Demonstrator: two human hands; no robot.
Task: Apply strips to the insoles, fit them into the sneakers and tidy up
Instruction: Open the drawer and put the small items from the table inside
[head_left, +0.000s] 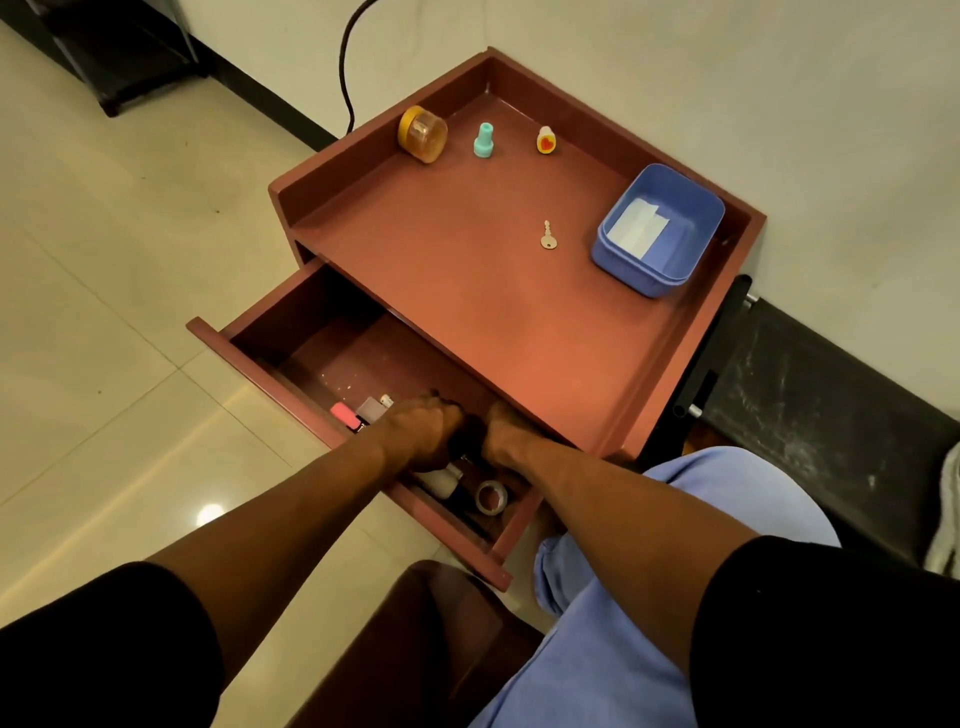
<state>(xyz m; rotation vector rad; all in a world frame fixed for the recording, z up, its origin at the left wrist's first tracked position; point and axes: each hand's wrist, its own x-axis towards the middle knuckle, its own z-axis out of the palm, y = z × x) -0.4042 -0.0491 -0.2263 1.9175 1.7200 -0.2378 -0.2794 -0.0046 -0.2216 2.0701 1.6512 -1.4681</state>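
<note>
Both my hands reach into the open drawer (270, 364) of a reddish-brown bedside table (467, 270). My left hand (426, 431) has its fingers curled round a dark object (466, 441) that lies between the two hands. My right hand (506, 431) touches the same object, and its fingers are hidden under the table top. On the table top at the right, a blue plastic tub (613, 249) holds white strips (639, 228). No sneakers or insoles are in view.
The drawer holds a grey tape roll (491, 497), a white bottle (441, 480), a pink item (345, 415) and a grey item (371, 408). A key (548, 236), an orange jar (422, 134), a teal piece (484, 139) and a heart stamp (545, 140) sit on top.
</note>
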